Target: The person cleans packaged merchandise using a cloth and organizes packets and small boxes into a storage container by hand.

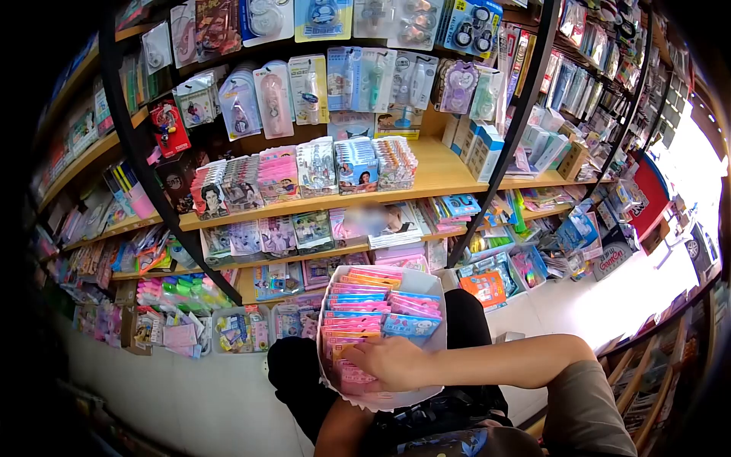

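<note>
A white box with a ragged rim rests on my lap, tilted towards me. Rows of small flat packets in pink, orange and blue fill it; one blue packet lies slanted at the right side. My right hand reaches in from the right, its fingers curled on a pink packet at the near end. Of my left arm only the forearm shows, below the box; the left hand's fingers are hidden by the box.
A wooden shelf ahead carries several upright stacks of small packs. Blister-packed goods hang above it. Lower shelves and plastic bins of goods stand near the floor. Black metal posts frame the shelving.
</note>
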`<state>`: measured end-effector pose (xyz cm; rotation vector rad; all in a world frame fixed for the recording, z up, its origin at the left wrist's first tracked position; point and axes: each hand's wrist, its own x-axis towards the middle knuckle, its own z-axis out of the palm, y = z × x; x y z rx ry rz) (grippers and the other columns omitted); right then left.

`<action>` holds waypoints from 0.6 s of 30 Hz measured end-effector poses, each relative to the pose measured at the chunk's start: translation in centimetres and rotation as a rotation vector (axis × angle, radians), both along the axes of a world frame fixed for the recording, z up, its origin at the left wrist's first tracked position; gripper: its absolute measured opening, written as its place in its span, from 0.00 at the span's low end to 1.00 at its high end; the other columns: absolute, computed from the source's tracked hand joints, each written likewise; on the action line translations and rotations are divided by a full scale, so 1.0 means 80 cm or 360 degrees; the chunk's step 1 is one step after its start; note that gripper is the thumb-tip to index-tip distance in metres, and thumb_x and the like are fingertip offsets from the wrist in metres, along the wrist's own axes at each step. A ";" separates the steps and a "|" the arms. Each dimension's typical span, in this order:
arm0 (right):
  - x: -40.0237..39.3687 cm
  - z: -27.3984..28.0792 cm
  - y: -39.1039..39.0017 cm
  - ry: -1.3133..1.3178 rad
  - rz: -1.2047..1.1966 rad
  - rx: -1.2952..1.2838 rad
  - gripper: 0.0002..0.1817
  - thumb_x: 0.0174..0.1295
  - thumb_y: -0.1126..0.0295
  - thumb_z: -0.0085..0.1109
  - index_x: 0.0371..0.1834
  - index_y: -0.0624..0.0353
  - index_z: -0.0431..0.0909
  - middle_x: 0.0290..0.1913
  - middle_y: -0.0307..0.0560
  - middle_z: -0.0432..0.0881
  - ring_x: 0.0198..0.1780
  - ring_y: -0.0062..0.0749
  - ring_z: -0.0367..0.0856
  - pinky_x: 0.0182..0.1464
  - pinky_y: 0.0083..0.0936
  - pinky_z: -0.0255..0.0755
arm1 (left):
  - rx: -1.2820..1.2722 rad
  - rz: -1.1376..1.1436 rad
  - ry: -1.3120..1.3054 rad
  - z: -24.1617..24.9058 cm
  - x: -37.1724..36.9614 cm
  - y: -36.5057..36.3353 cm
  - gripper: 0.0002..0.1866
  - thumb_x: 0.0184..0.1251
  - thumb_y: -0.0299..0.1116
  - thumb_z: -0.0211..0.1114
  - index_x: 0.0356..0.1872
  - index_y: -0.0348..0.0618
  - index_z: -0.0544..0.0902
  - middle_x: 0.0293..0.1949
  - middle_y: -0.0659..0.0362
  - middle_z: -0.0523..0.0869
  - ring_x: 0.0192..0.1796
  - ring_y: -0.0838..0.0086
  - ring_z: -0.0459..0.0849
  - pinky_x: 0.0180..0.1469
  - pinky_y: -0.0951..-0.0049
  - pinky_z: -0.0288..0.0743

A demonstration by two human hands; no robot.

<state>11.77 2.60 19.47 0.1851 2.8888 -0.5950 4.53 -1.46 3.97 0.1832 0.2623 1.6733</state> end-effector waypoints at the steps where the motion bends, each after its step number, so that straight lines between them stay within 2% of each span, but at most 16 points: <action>1: 0.000 -0.002 -0.001 0.0055 -0.0001 -0.0022 0.29 0.44 0.64 0.61 0.51 0.60 0.65 0.35 0.51 0.77 0.45 0.44 0.77 0.40 0.36 0.74 | -0.0001 0.0004 -0.0003 0.000 -0.002 -0.001 0.27 0.69 0.52 0.41 0.58 0.39 0.65 0.55 0.49 0.73 0.56 0.62 0.73 0.57 0.59 0.69; 3: 0.008 -0.004 -0.003 0.0156 -0.0007 -0.0079 0.29 0.44 0.64 0.60 0.51 0.60 0.65 0.36 0.51 0.77 0.44 0.44 0.78 0.38 0.36 0.75 | -0.0014 0.0020 0.0003 -0.001 -0.004 -0.003 0.27 0.69 0.52 0.41 0.58 0.39 0.65 0.55 0.49 0.73 0.56 0.62 0.73 0.57 0.59 0.69; 9: 0.010 -0.015 -0.009 0.0549 0.0024 0.0191 0.23 0.48 0.63 0.57 0.46 0.60 0.66 0.35 0.48 0.77 0.29 0.40 0.81 0.23 0.33 0.74 | -0.0010 0.0034 0.0010 0.000 -0.008 -0.005 0.27 0.69 0.51 0.41 0.58 0.39 0.64 0.55 0.49 0.73 0.56 0.62 0.73 0.57 0.59 0.69; 12: -0.001 0.004 -0.016 0.0649 -0.0064 0.0313 0.19 0.49 0.64 0.56 0.43 0.60 0.67 0.34 0.46 0.75 0.26 0.37 0.80 0.22 0.30 0.74 | -0.0012 0.0051 0.0015 0.001 -0.012 -0.006 0.27 0.69 0.51 0.41 0.58 0.39 0.64 0.56 0.49 0.73 0.56 0.62 0.73 0.57 0.59 0.69; 15: -0.003 0.016 -0.011 0.0716 -0.0114 0.0400 0.17 0.48 0.65 0.56 0.40 0.58 0.67 0.32 0.44 0.74 0.25 0.36 0.79 0.21 0.30 0.74 | -0.0003 0.0071 0.0011 0.000 -0.015 -0.006 0.27 0.69 0.51 0.41 0.58 0.39 0.64 0.56 0.49 0.73 0.56 0.62 0.73 0.57 0.59 0.69; 18: 0.013 -0.010 0.002 0.0633 0.0033 0.0449 0.18 0.48 0.65 0.58 0.41 0.58 0.67 0.34 0.43 0.74 0.31 0.33 0.79 0.23 0.27 0.74 | 0.0008 0.0091 0.0025 -0.002 -0.022 -0.009 0.27 0.69 0.51 0.41 0.58 0.40 0.64 0.56 0.49 0.73 0.56 0.62 0.73 0.57 0.59 0.70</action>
